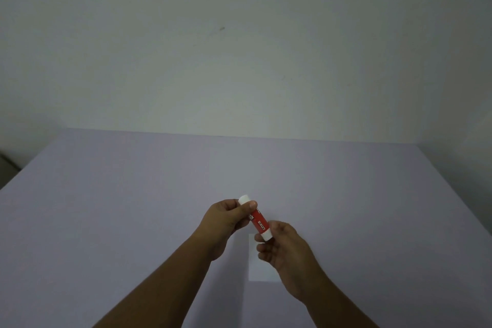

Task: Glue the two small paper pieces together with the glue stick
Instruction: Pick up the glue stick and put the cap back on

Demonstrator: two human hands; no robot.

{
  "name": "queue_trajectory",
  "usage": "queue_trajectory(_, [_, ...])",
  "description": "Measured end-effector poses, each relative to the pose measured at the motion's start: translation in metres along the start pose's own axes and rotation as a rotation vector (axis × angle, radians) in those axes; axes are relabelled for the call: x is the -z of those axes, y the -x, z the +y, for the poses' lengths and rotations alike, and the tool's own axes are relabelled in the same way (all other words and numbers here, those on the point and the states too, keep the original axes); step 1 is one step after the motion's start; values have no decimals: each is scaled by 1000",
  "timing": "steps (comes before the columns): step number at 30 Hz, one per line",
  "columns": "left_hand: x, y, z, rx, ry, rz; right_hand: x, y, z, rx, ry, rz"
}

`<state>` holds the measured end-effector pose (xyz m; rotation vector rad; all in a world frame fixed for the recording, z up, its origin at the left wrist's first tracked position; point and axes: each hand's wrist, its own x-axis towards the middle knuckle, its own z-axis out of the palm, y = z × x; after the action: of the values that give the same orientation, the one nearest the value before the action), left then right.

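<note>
A red glue stick (257,218) with white ends is held above the table between both hands. My left hand (226,217) pinches its white cap end at the upper left. My right hand (282,245) grips its white base at the lower right. Below the hands a small white paper piece (257,269) lies flat on the table, partly hidden by my right hand. I can make out only one paper piece.
The lavender table (133,208) stretches wide on all sides. Its far edge meets a plain pale wall (239,48), and its left edge drops off toward a dark corner.
</note>
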<state>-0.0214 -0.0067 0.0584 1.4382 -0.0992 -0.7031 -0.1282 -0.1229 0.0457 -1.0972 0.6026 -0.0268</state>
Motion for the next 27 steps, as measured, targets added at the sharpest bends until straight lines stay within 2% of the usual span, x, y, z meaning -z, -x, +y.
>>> queue_trajectory(2, [-1, 0, 0, 3, -7, 1, 1, -1, 1, 65, 120, 20])
queue_trajectory(7, [-7, -2, -1, 27, -37, 57, -2, -2, 9, 348, 576, 203])
queue_trajectory(13, [-11, -10, -8, 53, -93, 107, -1, -9, 16, 447, 754, 257])
queue_trajectory(18, [-13, -12, -12, 69, -165, 140, 0, -14, 23, 434, 782, 250])
queue_trajectory(23, [-2, -17, -5, 130, -228, -89, 11, -26, 22, 307, 662, 248])
queue_trajectory(25, [11, -30, -5, 95, -221, 12, 17, -33, 21, 240, 630, 230])
queue_trajectory(27, [24, -48, -9, 35, -235, 206, 22, -41, 24, 190, 614, 213])
